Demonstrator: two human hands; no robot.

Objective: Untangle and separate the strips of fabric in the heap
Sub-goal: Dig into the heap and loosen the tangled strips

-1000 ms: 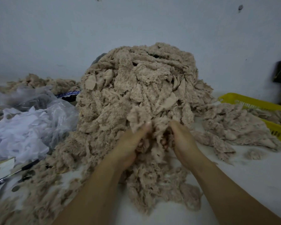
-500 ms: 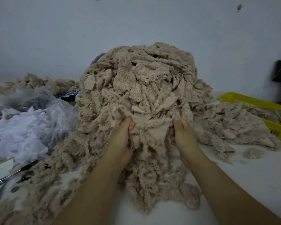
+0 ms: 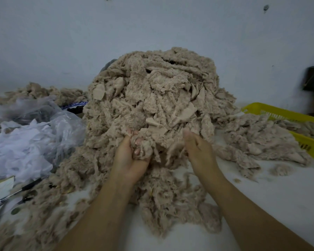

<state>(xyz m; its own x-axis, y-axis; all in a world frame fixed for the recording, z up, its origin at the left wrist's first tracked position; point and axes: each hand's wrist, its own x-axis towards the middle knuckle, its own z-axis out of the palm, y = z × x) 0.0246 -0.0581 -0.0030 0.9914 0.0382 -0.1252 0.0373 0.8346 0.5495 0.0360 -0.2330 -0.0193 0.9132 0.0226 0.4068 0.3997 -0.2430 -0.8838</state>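
The left hand (image 3: 130, 156) has its grip closed on a clump of beige fleece strips (image 3: 143, 149) at the foot of the heap (image 3: 152, 98), which rises just beyond both grips on the white bench (image 3: 279, 196); the right hand (image 3: 198, 151) sits beside it with fingers buried in the fabric, so I cannot tell how its grip stands; the strips look light, soft and clingy, likely to snag; best pinched at a flat loose end.

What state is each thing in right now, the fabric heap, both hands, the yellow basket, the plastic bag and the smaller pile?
fabric heap: tall, tangled.
left hand: closed on a clump of strips.
right hand: fingers dug into the heap, grip hidden.
yellow basket: partly filled with strips.
plastic bag: crumpled, holding white fabric.
smaller pile: loose, spilling from the basket.
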